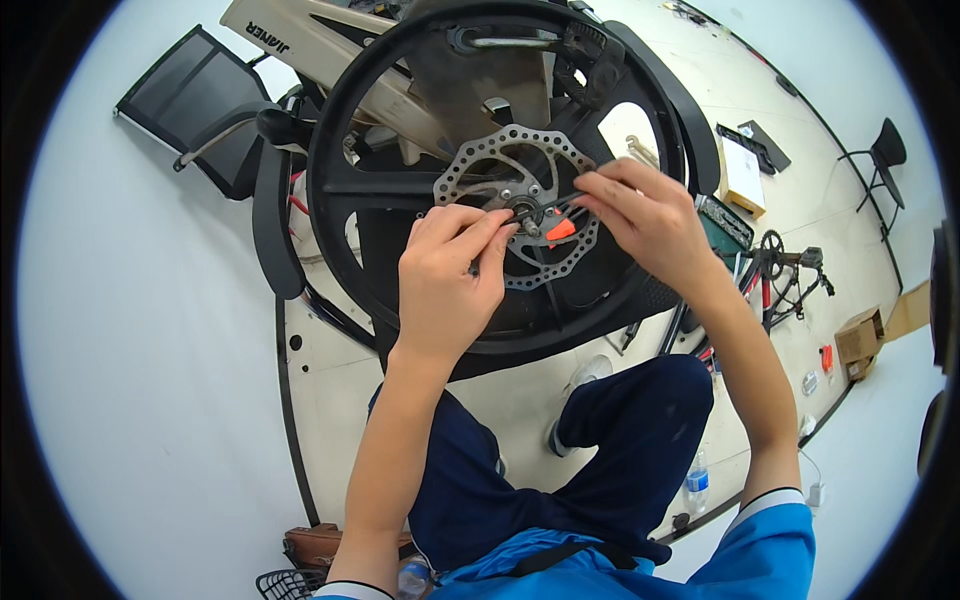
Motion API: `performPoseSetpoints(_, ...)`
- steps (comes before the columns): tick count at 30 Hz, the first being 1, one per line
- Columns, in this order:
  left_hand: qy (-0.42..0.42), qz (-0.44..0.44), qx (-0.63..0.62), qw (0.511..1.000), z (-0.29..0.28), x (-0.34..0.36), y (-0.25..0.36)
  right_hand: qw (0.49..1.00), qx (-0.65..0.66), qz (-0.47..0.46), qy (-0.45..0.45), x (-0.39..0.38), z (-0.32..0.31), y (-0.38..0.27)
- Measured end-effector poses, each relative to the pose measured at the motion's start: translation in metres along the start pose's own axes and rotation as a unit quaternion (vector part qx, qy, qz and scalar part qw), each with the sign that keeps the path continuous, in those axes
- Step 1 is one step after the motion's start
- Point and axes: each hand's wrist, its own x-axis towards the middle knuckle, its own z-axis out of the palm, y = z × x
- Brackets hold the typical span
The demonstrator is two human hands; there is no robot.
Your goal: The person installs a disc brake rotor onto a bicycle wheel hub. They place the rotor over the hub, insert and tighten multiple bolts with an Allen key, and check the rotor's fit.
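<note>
A black spoked wheel [330, 260] lies flat in front of me, with a perforated silver brake disc [515, 136] at its centre. My left hand [450, 280] pinches a thin dark rod [552, 204] over the hub [530, 225]. My right hand [640, 220] grips the same rod farther right, with fingers curled near the disc's edge. A bright orange piece [560, 230] sits beside the hub, below the rod; whether it is attached to anything, I cannot tell. My left fingers hide part of the disc.
A mesh-backed chair [185, 110] stands upper left beside a pale bicycle frame [310, 40]. Bicycle parts [775, 265], a white box [742, 180], cardboard boxes [855, 340] and a water bottle [697, 485] are on the right. A brown bag [315, 545] lies lower left.
</note>
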Motion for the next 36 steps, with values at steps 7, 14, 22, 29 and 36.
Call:
performPoseSetpoints(7, 0.022, 0.035, 0.034, 0.999, 0.001, -0.005, 0.002, 0.993, -0.018, -0.049, -0.101, 0.012, -0.023, 0.002)
performPoseSetpoints(14, 0.057, 0.073, 0.050, 0.994, 0.006, -0.008, 0.002, 0.995, 0.036, 0.004, -0.096, 0.015, -0.028, -0.009)
performPoseSetpoints(22, 0.121, 0.112, 0.008, 0.986, 0.002, 0.000, 0.016, 0.966, 0.202, 0.159, 0.006, -0.006, -0.010, -0.019)
performPoseSetpoints(29, 0.130, 0.035, -0.057, 0.989, -0.014, 0.023, 0.009, 0.916, 0.262, 0.284, 0.110, -0.027, -0.008, -0.033)
performPoseSetpoints(36, 0.071, -0.234, -0.280, 0.928, 0.020, -0.021, -0.021, 0.788, 0.402, 0.429, 0.182, -0.058, 0.003, -0.017)
